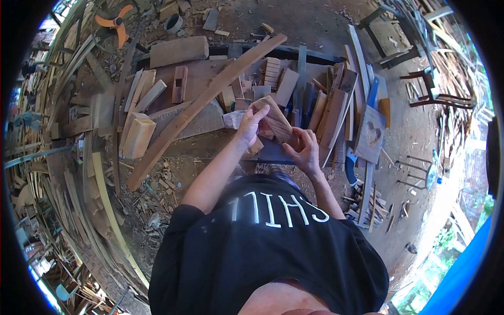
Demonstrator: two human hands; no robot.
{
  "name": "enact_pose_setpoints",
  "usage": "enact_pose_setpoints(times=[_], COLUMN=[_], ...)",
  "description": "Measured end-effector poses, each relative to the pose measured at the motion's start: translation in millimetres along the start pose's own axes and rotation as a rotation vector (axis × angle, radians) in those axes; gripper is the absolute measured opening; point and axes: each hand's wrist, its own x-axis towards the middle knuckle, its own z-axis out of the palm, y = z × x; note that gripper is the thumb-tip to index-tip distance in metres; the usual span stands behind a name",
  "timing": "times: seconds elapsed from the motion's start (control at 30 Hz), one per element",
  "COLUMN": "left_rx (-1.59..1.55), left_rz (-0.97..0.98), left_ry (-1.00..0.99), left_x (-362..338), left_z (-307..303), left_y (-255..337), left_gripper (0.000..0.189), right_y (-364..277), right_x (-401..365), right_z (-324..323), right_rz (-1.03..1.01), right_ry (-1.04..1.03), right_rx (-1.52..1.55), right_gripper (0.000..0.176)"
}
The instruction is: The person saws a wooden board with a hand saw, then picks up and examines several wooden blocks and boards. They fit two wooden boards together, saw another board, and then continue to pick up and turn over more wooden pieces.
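Note:
Both of my hands hold a short flat wooden block (276, 122), tilted in front of me above the workbench. My left hand (253, 123) grips its upper left part, thumb lying across the face. At the lower right end, my right hand (304, 149) has its fingers bent against the block's edge and corner. A crumpled white piece (232, 119), perhaps cloth or plastic, lies beside my left wrist. Beneath the hands are several small wood pieces, partly hidden by the block and fingers.
A long wooden beam (210, 97) crosses the bench diagonally at left. A hand plane (179, 84) lies beyond it. Stacked boards (332, 118), a blue-handled saw (350, 167) and a board with a heart-shaped hollow (370, 134) are at right. Wood scraps (165, 184) litter the floor.

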Motion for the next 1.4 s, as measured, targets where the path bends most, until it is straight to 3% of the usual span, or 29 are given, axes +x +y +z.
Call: enact_pose_setpoints(times=[0.07,0.2,0.27,0.33,0.4,0.47,0.53,0.6,0.67,0.73,0.83,0.9,1.0,1.03,1.07,1.1,1.13,1.2,1.23,1.3,1.4], left_rx=[-0.015,-0.060,-0.073,-0.062,0.036,0.155,0.274,1.140,1.175,1.552,1.735,1.751,1.684,1.685,1.765,1.840,1.843,1.751,1.751,1.624,1.668], left_rz=[0.066,0.099,0.094,0.088,-0.182,-0.141,-0.104,0.438,0.485,0.687,0.460,0.150,-0.011,-0.008,0.121,0.254,0.257,0.390,0.390,0.209,0.235], left_ry=[0.014,0.054,0.156,0.183,0.267,0.333,0.398,0.370,0.306,0.228,0.297,0.298,0.248,0.258,0.310,0.358,0.355,0.427,0.422,0.548,0.530], left_x=[-8,-32,-43,-57,-66,-72,-71,-64,-52,-31,4,23,31,31,32,33,35,37,37,33,40], left_z=[-9,-26,-39,-59,-87,-98,-104,-96,-76,-60,-51,-52,-51,-50,-51,-51,-51,-47,-43,-30,-29], left_y=[6,19,16,9,0,-8,-13,-11,0,10,10,9,12,10,3,-2,-7,-12,-13,-5,-2], left_gripper=[0.035,0.031,0.027,0.026,0.027,0.029,0.031,0.040,0.046,0.054,0.084,0.100,0.097,0.097,0.088,0.080,0.080,0.076,0.076,0.067,0.055], right_y=[-17,-22,2,3,-1,7,20,31,46,54,61,83,73,67,76,90,105,94,85,79,73], right_x=[6,10,8,2,-5,-10,-9,1,14,24,34,34,28,25,22,18,15,12,11,9,10], right_z=[-1,14,30,37,42,46,42,29,16,2,-9,-19,-24,-25,-26,-26,-28,-30,-30,-30,-29], right_rz=[-0.144,-0.072,0.125,0.221,0.446,0.478,0.510,0.437,0.426,0.424,0.379,0.439,0.485,0.506,0.503,0.401,0.297,0.368,0.435,0.400,0.358], right_ry=[0.024,-0.068,-0.371,-0.482,-0.528,-0.478,-0.199,-0.039,0.073,0.161,0.294,0.256,0.230,0.252,0.252,0.269,0.285,0.260,0.230,0.229,0.219], right_rx=[-0.213,-0.088,0.314,0.382,0.601,0.681,0.659,0.544,0.452,0.382,0.208,0.228,0.148,0.042,0.046,-0.145,-0.338,-0.335,-0.334,-0.371,-0.397], right_gripper=[0.047,0.044,0.043,0.040,0.039,0.033,0.029,0.025,0.024,0.024,0.024,0.026,0.034,0.038,0.038,0.042,0.046,0.047,0.047,0.047,0.047])
